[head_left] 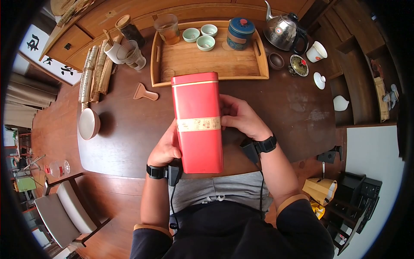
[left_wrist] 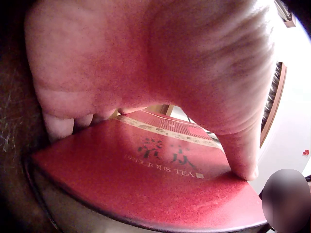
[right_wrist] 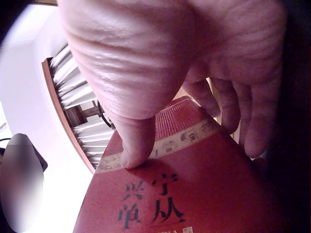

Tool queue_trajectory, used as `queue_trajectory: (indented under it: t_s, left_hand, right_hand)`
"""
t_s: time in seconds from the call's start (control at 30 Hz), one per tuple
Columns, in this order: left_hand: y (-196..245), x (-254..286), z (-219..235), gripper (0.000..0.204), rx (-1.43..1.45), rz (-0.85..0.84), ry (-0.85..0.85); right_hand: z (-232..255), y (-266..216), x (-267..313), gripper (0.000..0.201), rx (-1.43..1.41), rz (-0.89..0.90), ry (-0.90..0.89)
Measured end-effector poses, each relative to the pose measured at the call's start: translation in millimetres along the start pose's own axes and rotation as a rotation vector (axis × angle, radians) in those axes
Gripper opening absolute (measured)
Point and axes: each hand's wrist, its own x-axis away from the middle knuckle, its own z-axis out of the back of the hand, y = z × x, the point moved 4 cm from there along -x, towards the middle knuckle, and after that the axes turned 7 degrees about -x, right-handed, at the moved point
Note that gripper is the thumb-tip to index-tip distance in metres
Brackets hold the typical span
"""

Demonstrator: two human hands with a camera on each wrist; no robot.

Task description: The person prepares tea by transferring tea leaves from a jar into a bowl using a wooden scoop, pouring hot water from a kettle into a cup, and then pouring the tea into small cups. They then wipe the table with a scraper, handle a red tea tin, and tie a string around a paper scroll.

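A tall red tin with a cream band round its middle is held up between both hands, over the table's near edge. Along its lower left side the left hand grips it, fingers mostly hidden behind. The right hand holds the upper right side, its thumb by the band. Dark characters mark the tin's face in the left wrist view, where the left hand spans it. In the right wrist view the right thumb presses on the band of the tin, the right hand's other fingers round the far side.
Behind the tin lies a wooden tray with green cups, a glass pitcher and a blue jar. A steel kettle and lidded bowl stand right; scrolls, a bowl and a brown scraper lie left.
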Motion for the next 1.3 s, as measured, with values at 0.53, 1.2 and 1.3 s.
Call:
queue_trajectory:
  t_s: [0.53,1.2,1.3]
  left_hand:
    - [5.7,0.8,-4.3,0.139,0.032,0.023,-0.036]
    - [5.4,5.3,-1.8,0.117,-0.007,0.057,0.001]
    - [5.2,5.8,-1.1,0.117,-0.002,0.056,0.002]
  right_hand:
    - [-0.6,-1.9,1.5,0.075,0.031,0.008,0.003]
    - [-5.7,-9.6,3.8,0.059,0.019,0.026,-0.008]
    - [-6.9,-10.2,4.3,0.057,0.012,0.038,-0.016]
